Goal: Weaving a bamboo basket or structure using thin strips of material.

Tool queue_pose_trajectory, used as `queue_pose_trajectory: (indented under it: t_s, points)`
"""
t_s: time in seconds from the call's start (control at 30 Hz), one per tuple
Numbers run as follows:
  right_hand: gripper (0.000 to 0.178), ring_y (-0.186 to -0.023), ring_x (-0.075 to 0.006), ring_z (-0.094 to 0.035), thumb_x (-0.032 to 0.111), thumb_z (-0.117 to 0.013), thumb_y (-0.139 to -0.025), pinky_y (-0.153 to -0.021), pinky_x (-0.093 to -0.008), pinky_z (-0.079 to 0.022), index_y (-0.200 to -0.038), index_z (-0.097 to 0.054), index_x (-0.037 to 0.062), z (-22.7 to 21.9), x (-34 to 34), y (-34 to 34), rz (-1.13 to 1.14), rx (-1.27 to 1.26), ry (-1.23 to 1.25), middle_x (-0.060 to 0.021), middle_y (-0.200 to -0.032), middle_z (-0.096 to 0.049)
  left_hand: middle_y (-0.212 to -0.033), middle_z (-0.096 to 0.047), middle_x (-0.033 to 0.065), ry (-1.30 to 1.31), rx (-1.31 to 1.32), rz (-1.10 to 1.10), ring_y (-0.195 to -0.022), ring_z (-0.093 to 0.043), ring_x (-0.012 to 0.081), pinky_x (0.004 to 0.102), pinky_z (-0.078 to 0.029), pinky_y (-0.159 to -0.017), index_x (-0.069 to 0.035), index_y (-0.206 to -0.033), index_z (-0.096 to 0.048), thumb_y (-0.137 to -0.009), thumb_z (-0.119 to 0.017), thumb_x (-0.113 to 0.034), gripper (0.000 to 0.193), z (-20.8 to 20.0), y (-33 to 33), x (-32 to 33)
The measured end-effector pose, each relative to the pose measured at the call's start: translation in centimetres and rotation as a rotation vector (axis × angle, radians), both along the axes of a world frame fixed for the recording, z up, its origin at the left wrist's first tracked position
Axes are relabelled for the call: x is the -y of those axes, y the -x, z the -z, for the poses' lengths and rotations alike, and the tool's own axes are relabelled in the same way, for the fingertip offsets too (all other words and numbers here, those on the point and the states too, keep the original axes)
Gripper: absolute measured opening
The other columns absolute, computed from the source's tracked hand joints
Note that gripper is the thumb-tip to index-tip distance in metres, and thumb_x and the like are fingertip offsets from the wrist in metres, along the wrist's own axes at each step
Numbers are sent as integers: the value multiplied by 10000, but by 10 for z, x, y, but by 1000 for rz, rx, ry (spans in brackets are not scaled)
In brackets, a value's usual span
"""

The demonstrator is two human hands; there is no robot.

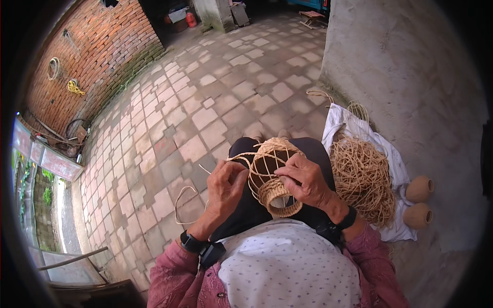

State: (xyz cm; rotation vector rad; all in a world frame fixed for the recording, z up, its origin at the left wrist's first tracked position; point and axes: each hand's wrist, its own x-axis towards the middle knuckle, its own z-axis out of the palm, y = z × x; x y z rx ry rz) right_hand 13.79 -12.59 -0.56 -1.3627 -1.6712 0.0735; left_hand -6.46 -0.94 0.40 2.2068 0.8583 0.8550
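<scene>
A straw-coloured woven basket lies tilted on my lap. Its round, tightly braided mouth faces me, a woven part is at the far end, and thin bare ribs span the gap between. Just left of it, my left hand is closed in a pinch on a twisted straw cord, which loops over to the basket. A loose tail of strand dangles beyond that hand. My right hand grips the basket's right side by its ribs, thumb and fingers bent; its fingertips partly hide the weave.
To my right, a heap of straw cord lies on a white cloth. Two tan round pots stand beside it, near a grey wall. Paving tiles stretch ahead towards a brick wall at the left.
</scene>
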Motion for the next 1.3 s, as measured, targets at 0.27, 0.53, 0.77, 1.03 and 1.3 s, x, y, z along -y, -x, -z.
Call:
queue_pose_trajectory:
  t_s: [0.27, 0.53, 0.77, 1.03, 1.3]
  points:
    - [254, -738, -235, -592, 70, -665, -737, -648, -336, -496, -990, -685, 65, -2, 3, 4, -24, 58, 55, -65, -806, -547, -839, -639, 23, 844, 72, 106, -631, -546, 91, 242, -444, -553, -15, -1118, -619, -905, -623, -260, 324, -9, -24, 7]
    - [108, -737, -252, -595, 101, -660, -749, -627, -364, -491, -848, -635, 63, -19, -3, 2, -79, 242, 119, -71, -800, -557, -668, -639, 108, 52, -204, 180, -619, -632, 231, 368, -483, -587, -73, -964, -669, -809, -656, -222, 215, 6, -52, -11]
    - [58, -650, -289, -596, 87, -638, -772, -595, -378, -483, -785, -589, 58, -8, -13, 0, -60, 158, 127, -92, -688, -563, -700, -650, 152, 57, -292, 89, -662, -652, 309, 420, -496, -615, -78, -930, -665, -774, -605, -167, 189, 11, -73, -14]
    - [66, -689, -338, -637, 51, -607, -824, -586, -364, -495, -884, -614, 21, 20, 12, 5, 51, -185, 175, -142, -759, -623, -740, -663, 177, -141, -400, 308, -716, -659, 358, 455, -519, -652, -106, -985, -688, -741, -638, -197, 265, -3, -90, -7]
    - [106, -709, -319, -651, 42, -602, -830, -613, -348, -514, -930, -628, 19, 22, 12, 0, 55, -137, 78, -135, -814, -647, -631, -591, 99, -43, -86, 77, -556, -589, 206, 339, -470, -551, -58, -926, -644, -743, -605, -88, 189, 16, -57, -8]
